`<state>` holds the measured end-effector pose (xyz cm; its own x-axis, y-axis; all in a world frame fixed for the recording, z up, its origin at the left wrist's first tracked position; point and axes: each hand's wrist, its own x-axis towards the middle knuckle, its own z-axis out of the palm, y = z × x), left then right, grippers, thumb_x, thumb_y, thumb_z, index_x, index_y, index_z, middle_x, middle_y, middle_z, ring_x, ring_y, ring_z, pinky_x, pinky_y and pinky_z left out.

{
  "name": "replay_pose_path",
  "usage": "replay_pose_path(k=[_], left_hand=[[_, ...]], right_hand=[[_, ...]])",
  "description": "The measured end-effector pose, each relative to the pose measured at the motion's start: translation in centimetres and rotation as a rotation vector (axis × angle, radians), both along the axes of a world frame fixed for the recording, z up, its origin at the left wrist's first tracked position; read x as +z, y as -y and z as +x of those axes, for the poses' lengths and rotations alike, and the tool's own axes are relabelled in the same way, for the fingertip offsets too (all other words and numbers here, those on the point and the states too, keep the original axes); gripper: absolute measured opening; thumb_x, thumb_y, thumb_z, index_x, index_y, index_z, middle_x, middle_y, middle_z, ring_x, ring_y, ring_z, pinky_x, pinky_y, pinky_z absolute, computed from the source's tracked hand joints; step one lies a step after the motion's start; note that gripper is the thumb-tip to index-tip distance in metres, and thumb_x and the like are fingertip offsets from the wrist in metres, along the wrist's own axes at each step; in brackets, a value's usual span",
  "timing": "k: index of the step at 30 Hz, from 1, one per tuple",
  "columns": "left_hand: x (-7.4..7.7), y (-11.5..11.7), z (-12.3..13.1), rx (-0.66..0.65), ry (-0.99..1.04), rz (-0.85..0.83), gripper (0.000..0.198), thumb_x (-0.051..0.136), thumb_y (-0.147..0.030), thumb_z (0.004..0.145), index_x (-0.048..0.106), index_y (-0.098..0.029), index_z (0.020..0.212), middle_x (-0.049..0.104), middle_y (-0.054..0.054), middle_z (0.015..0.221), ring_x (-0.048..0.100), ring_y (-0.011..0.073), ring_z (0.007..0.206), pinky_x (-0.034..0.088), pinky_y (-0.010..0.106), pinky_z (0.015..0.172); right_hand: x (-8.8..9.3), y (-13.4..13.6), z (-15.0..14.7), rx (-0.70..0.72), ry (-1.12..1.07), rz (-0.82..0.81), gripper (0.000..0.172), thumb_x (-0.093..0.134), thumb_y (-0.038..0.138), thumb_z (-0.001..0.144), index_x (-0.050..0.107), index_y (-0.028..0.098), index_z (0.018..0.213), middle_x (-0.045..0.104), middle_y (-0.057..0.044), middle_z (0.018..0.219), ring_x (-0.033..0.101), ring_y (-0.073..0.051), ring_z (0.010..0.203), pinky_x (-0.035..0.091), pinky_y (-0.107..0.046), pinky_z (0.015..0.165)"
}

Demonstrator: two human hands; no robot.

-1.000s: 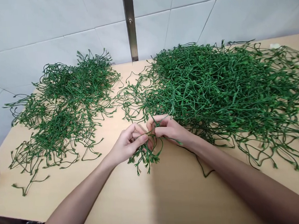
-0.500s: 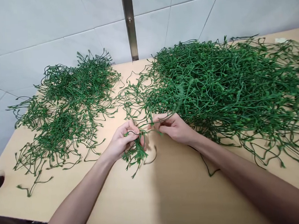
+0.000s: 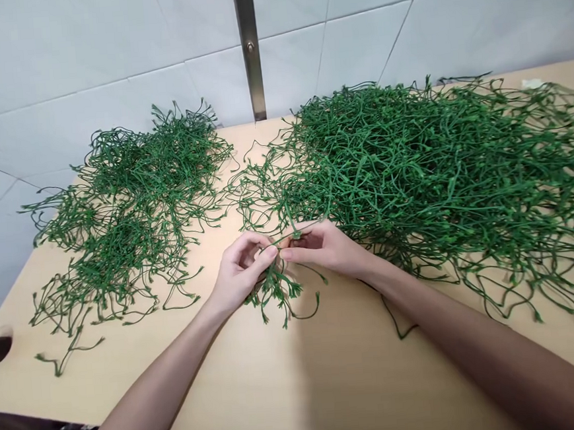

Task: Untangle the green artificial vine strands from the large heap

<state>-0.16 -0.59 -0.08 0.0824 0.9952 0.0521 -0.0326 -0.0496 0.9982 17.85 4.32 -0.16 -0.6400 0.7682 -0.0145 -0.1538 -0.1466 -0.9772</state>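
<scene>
Where the two bare hands meet, just below the centre of the frame, they share a small sprig of green plastic stems (image 3: 277,288). From the lower left, the left hand (image 3: 242,271) comes in with fingers curled and thumb pressed to forefinger, pinching the sprig's top so its thin branches dangle under the palm and touch the table. Reaching from the lower right, the right hand (image 3: 326,246) has its fingers bent inward, fingertips against the left hand's; it seems to pinch the same stem, though the grip itself is partly hidden.

Each stem is a slim, wiry, rubbery-looking strand, curved and forked, ending in tiny knobbed tips. Right of the hands, filling the centre right and upper right of the frame, lies a large heap of green stems (image 3: 437,163), dense and tangled, its near edge touching the right wrist. At the left of the frame sits a smaller, looser pile of stems (image 3: 127,207), well apart from the hands. Both rest on a smooth, pale wooden table (image 3: 281,388). Behind it stands a wall of large white panels (image 3: 79,46), with a vertical metal strip (image 3: 250,45) at the top centre.
</scene>
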Motion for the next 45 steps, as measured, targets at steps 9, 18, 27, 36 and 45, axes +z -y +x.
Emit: replay_pose_path(k=[9, 18, 27, 36, 45], left_hand=[[0.3, 0.1, 0.1, -0.005, -0.08, 0.021, 0.026, 0.076, -0.04, 0.076, 0.065, -0.016, 0.077, 0.062, 0.003, 0.076, 0.056, 0.0133, 0.07, 0.045, 0.023, 0.061], [0.3, 0.2, 0.2, 0.079, -0.099, 0.003, 0.03, 0.078, -0.043, 0.072, 0.064, -0.016, 0.073, 0.059, 0.001, 0.067, 0.05, 0.0096, 0.057, 0.037, 0.021, 0.048], [0.4, 0.2, 0.3, 0.067, -0.143, 0.009, 0.025, 0.077, -0.038, 0.074, 0.064, -0.016, 0.074, 0.06, 0.001, 0.067, 0.047, 0.0091, 0.055, 0.035, 0.021, 0.046], [0.2, 0.3, 0.2, 0.053, -0.147, -0.02, 0.026, 0.075, -0.039, 0.076, 0.062, -0.016, 0.076, 0.058, 0.0, 0.067, 0.051, 0.0097, 0.06, 0.037, 0.019, 0.05], [-0.5, 0.0, -0.4, 0.04, -0.041, -0.015, 0.025, 0.075, -0.038, 0.077, 0.063, -0.016, 0.08, 0.059, 0.001, 0.077, 0.053, 0.0099, 0.064, 0.041, 0.021, 0.055]], right_hand=[[0.5, -0.4, 0.2, 0.077, 0.005, -0.068, 0.022, 0.082, 0.029, 0.063, 0.065, 0.016, 0.07, 0.062, 0.002, 0.068, 0.058, -0.011, 0.065, 0.05, -0.026, 0.067], [0.2, -0.1, 0.1, 0.029, 0.038, -0.051, 0.024, 0.082, 0.027, 0.065, 0.066, 0.015, 0.079, 0.057, 0.004, 0.067, 0.052, -0.009, 0.062, 0.044, -0.024, 0.061], [0.2, -0.2, 0.3, 0.032, -0.043, -0.169, 0.027, 0.086, 0.016, 0.057, 0.063, 0.015, 0.071, 0.064, 0.004, 0.068, 0.059, -0.009, 0.066, 0.048, -0.024, 0.068], [-0.2, -0.8, 0.7, 0.083, -0.165, -0.265, 0.013, 0.067, 0.016, 0.067, 0.074, 0.012, 0.077, 0.072, -0.004, 0.068, 0.056, -0.011, 0.06, 0.042, -0.025, 0.06], [-0.3, -1.0, 0.7, 0.116, -0.201, -0.292, 0.017, 0.06, 0.021, 0.074, 0.075, 0.013, 0.072, 0.07, -0.006, 0.069, 0.057, -0.014, 0.067, 0.042, -0.029, 0.066]])
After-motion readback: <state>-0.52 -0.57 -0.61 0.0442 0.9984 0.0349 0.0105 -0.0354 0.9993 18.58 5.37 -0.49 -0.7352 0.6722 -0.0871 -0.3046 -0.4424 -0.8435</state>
